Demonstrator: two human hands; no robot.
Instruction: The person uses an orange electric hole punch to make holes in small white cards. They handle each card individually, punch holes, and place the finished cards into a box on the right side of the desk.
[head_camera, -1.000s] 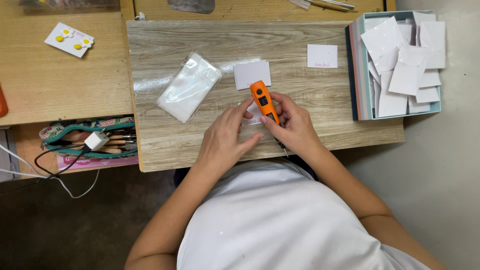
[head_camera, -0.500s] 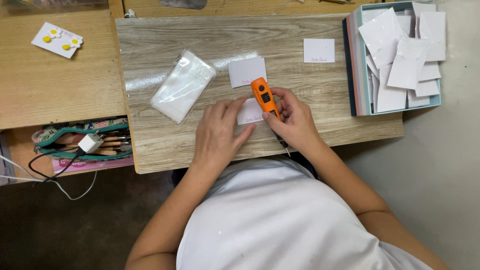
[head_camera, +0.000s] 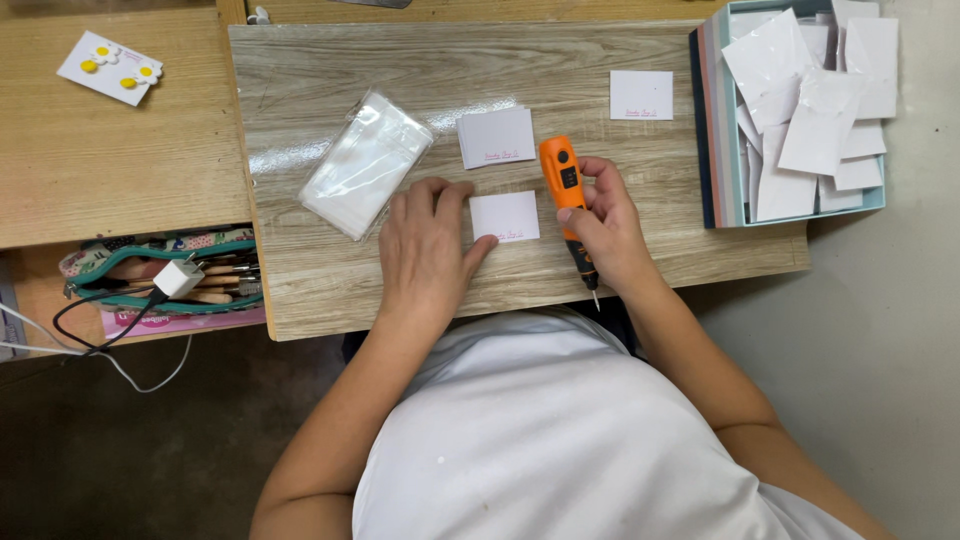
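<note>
Fingers of the right hand wrap the orange rotary tool while the left hand lies flat, spread, steadying a white card; piercing it probably needs the tip brought over.

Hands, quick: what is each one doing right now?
Left hand: open, flat on the table, fingertips touching the small white card.
Right hand: closed around the orange pen-shaped power tool, tip pointing toward the person.
</note>
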